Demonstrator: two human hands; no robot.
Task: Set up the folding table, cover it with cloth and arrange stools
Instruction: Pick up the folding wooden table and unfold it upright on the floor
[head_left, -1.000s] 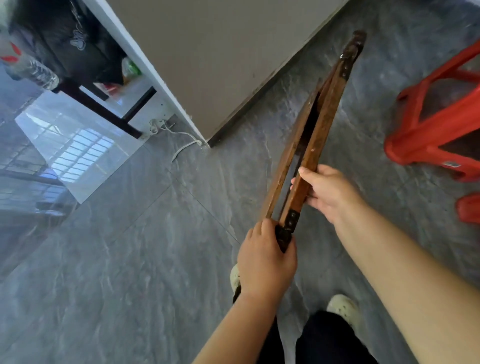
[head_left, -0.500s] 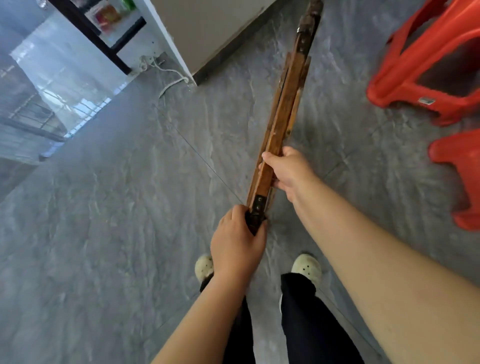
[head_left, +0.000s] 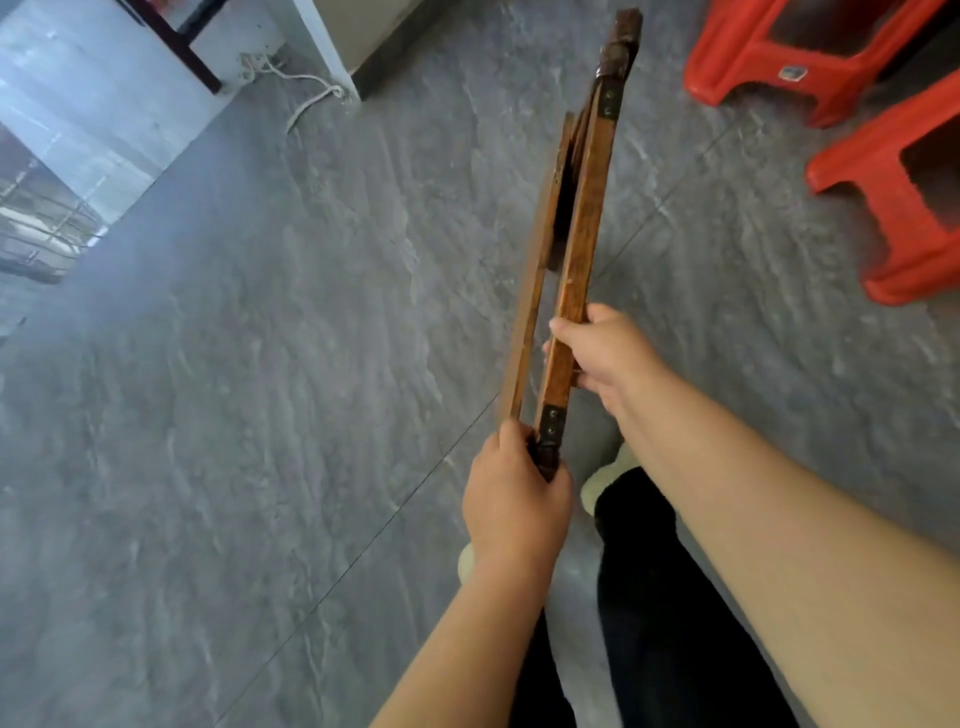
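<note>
The left hand (head_left: 514, 499) was curled tight round the dark near end of the folding table (head_left: 584, 223), its fingers wrapped over the end cap just below a small metal bracket. The right hand (head_left: 605, 353) gripped the thicker wooden rail a little further up the folding table, thumb along the upper edge and fingers closed round behind, so both hands had a firm hold. The folding table was not yet opened. It was held edge-on and slanting away from the person, with a narrow gap between its thin left slat and the thicker rail; whether its far end touched the floor (head_left: 260, 364) could not be told. It looked like stiff, hard wood with metal fittings, likely of some weight and awkward for its length rather than fragile. The varnished rails could be a little slick, and the gap looked a likely place to nip fingers once the parts swing apart. The outer rails near each end seemed the soundest hold, with fingers kept outside the gap. Under the folding table lay grey stone-patterned tiles. To the right of its far end stood two red stools (head_left: 893, 171), well apart from it. Left of that end a white cord (head_left: 306, 98) trailed, and below its near end showed dark trousers (head_left: 654, 597) and a pale shoe (head_left: 602, 478).
</note>
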